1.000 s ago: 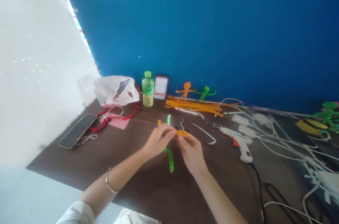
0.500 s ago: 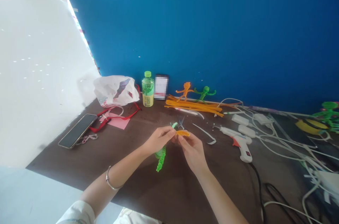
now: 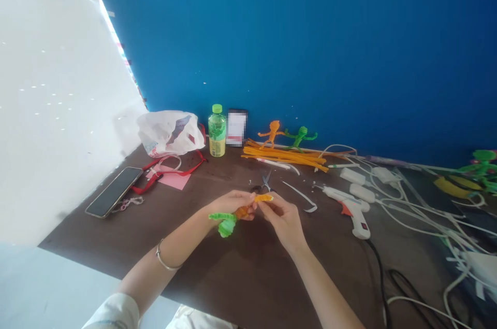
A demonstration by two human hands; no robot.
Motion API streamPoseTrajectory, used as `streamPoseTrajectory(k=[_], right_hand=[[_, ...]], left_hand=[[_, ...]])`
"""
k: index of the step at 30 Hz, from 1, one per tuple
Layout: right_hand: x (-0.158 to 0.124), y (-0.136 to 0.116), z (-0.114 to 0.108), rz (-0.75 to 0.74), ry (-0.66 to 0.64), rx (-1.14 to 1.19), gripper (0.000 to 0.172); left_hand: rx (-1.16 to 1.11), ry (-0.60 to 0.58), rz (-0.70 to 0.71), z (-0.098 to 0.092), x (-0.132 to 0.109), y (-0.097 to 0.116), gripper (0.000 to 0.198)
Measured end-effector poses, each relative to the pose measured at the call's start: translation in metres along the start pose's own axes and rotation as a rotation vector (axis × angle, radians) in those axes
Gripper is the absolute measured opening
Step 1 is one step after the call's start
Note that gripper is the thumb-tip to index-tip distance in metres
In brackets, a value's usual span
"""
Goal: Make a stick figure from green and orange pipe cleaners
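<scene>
A green and orange pipe-cleaner figure [image 3: 226, 227] is held low over the desk between both hands. Its green end pokes out below my left hand [image 3: 236, 200], whose fingers are closed round the orange middle. One orange limb sticks out to the right, and the fingertips of my right hand [image 3: 282, 215] pinch at it from below. Part of the figure is hidden by the fingers. Just beyond the hands lie scissors [image 3: 266, 179] with open blades, their handles partly covered.
Orange pipe cleaners [image 3: 285, 156] lie at the back, near an orange figure [image 3: 274, 133] and a green figure [image 3: 302, 136]. A glue gun [image 3: 349, 207] and tangled white cables are on the right. A bottle [image 3: 217, 132], plastic bag [image 3: 171, 132] and phone [image 3: 114, 191] stand or lie left.
The figure has turned in my hands: its green end swung up and left, and more of the orange middle shows. The hands have shifted only slightly.
</scene>
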State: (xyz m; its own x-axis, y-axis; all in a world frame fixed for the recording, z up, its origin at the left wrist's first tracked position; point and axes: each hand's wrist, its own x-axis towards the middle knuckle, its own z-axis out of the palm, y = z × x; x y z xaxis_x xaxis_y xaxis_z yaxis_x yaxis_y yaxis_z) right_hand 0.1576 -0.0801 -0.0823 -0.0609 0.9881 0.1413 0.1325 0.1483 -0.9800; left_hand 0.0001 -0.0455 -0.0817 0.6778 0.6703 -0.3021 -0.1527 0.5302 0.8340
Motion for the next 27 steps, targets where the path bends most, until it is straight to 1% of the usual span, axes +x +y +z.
streamPoseTrajectory(k=[3, 7, 12, 15, 19, 23, 27], right_hand=[[0.001, 0.0, -0.002, 0.003, 0.006, -0.004, 0.019], [0.001, -0.003, -0.003, 0.01, -0.014, -0.008, 0.016], [0.002, -0.006, -0.003, -0.032, -0.084, -0.051, 0.014], [0.001, -0.006, -0.005, -0.057, -0.112, -0.108, 0.015], [0.0, -0.007, -0.01, -0.104, -0.137, -0.243, 0.016], [-0.001, -0.01, -0.013, -0.146, -0.137, -0.343, 0.016], [-0.001, -0.007, -0.012, -0.116, -0.14, -0.277, 0.017]], left_hand=[[-0.017, -0.019, -0.043, -0.001, 0.001, -0.001, 0.038], [-0.054, -0.073, -0.11, -0.004, 0.002, -0.002, 0.036], [-0.086, -0.141, -0.188, -0.011, 0.005, -0.006, 0.035], [-0.158, -0.199, -0.219, -0.015, 0.007, -0.009, 0.033], [-0.221, -0.253, -0.264, -0.016, 0.009, -0.013, 0.031], [-0.246, -0.236, -0.293, -0.014, 0.009, -0.015, 0.03], [-0.259, -0.164, -0.272, -0.01, 0.01, -0.014, 0.03]])
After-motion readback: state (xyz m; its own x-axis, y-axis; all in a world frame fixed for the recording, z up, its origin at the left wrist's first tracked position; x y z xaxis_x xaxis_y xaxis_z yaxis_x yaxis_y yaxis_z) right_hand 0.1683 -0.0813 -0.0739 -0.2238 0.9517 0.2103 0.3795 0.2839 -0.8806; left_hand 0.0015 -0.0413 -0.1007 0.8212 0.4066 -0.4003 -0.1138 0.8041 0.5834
